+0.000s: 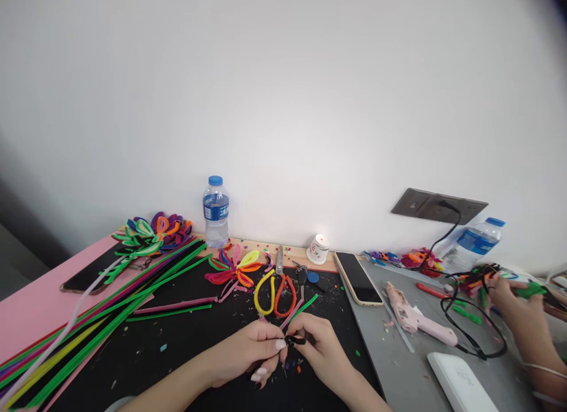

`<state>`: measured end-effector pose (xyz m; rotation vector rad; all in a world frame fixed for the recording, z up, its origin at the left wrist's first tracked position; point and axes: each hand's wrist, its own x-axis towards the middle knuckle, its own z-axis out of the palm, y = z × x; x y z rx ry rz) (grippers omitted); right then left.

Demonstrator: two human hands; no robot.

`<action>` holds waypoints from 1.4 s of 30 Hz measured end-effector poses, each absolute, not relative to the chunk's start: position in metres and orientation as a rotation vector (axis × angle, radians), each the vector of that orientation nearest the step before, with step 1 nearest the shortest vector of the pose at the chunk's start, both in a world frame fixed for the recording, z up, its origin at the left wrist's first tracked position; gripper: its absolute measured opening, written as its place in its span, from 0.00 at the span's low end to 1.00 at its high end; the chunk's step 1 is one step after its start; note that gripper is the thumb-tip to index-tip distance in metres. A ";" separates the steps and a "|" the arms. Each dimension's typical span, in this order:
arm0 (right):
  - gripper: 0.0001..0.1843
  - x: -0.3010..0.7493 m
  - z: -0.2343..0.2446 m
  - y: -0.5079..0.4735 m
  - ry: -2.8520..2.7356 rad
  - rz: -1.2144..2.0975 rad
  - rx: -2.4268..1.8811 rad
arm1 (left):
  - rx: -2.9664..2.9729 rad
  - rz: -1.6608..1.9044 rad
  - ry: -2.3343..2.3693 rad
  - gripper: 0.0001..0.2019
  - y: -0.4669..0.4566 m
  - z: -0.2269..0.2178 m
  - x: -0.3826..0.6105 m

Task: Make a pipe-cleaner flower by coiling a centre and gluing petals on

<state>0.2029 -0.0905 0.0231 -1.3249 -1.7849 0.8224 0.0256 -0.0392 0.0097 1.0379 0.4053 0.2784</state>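
Close together over the black mat, both my hands are closed on a short black pipe cleaner. My left hand pinches its left end between thumb and fingers. On the other side, my right hand grips the piece, its fingertips partly hidden. Just beyond them lie scissors with one yellow and one red handle, blades toward the wall. A green pipe cleaner piece and a pink one stick out behind my fingers. A multicoloured pipe cleaner flower rests beyond my left hand.
Long pipe cleaners spread across the left side. Against the wall stand a water bottle and a paper cup. To the right are a phone, a pink glue gun, a white power bank and another person's hand.
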 end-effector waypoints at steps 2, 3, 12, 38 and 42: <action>0.09 0.202 0.024 -0.091 -1.801 0.827 -1.352 | 1.058 0.285 0.413 0.13 -0.039 0.008 0.026; 0.10 0.202 0.024 -0.091 -1.812 0.828 -1.356 | 1.071 0.288 0.416 0.13 -0.039 0.007 0.026; 0.07 0.202 0.028 -0.093 -1.941 0.721 -1.239 | 1.205 0.290 0.448 0.14 -0.041 0.003 0.027; 0.12 0.203 0.028 -0.091 -1.824 0.913 -1.260 | 1.781 0.385 0.579 0.13 -0.045 0.011 0.027; 0.13 0.201 0.024 -0.091 -1.677 1.101 -1.295 | 1.824 0.424 0.604 0.14 -0.045 0.013 0.028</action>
